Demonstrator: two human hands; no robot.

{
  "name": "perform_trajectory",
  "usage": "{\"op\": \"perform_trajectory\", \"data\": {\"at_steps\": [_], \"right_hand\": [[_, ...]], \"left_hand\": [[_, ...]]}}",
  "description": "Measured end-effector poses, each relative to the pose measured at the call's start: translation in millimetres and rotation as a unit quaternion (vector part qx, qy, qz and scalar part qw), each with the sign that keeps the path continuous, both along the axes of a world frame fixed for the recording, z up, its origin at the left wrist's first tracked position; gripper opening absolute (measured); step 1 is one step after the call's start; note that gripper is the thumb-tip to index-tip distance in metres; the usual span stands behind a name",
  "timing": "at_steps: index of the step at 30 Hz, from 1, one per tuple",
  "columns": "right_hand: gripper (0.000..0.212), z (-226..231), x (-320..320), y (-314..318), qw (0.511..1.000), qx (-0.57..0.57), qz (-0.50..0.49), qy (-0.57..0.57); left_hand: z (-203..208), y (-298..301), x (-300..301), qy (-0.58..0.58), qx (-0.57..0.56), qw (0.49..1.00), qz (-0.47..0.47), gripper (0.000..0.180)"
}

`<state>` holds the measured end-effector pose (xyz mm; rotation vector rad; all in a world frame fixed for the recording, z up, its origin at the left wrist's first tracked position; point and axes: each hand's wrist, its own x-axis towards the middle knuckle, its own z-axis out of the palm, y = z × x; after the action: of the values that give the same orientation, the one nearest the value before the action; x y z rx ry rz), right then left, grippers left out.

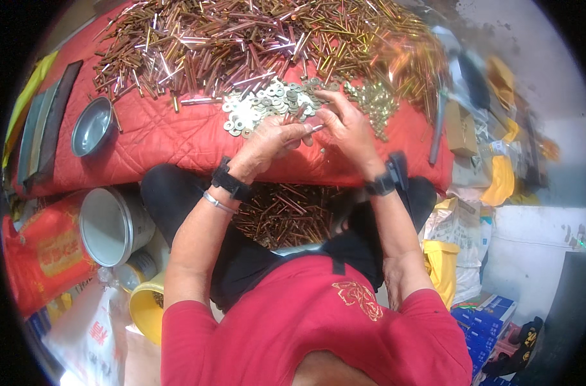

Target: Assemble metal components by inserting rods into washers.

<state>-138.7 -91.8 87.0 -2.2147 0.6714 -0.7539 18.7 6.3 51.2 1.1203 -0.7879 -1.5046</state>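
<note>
My left hand [272, 139] and my right hand [346, 125] meet over the front of a red quilted cloth [158, 138]. Between their fingertips I hold a small metal tube [317, 128]; both hands pinch it. Just beyond the fingers lies a heap of flat metal washers [267, 103]. Behind it spreads a big pile of copper and brass tubes [241, 38]. A smaller heap of brass nuts [373, 100] lies to the right. Several finished tubes fill a container in my lap [283, 215].
A round metal bowl [91, 127] sits on the cloth at the left. A white bucket [109, 225] and a yellow tub [145, 312] stand beside my left knee. Bags, a cardboard box [460, 128] and blue cartons [489, 321] crowd the right side.
</note>
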Motion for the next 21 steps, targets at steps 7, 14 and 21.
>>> {"op": "perform_trajectory", "data": {"at_steps": [7,14,21], "right_hand": [[0.034,-4.5,0.9,2.9,0.994,0.037,-0.01,-0.1],[0.034,2.0,-4.2,2.1,0.999,0.027,-0.015,-0.031],[0.037,0.2,-3.2,5.4,0.999,0.026,-0.016,-0.035]], "left_hand": [[2.5,-0.5,3.4,0.034,0.007,0.999,0.008,0.024],[4.3,-0.3,1.9,0.048,0.019,0.999,0.003,0.023],[-0.2,0.0,1.7,0.039,0.017,0.999,-0.002,0.023]]}}
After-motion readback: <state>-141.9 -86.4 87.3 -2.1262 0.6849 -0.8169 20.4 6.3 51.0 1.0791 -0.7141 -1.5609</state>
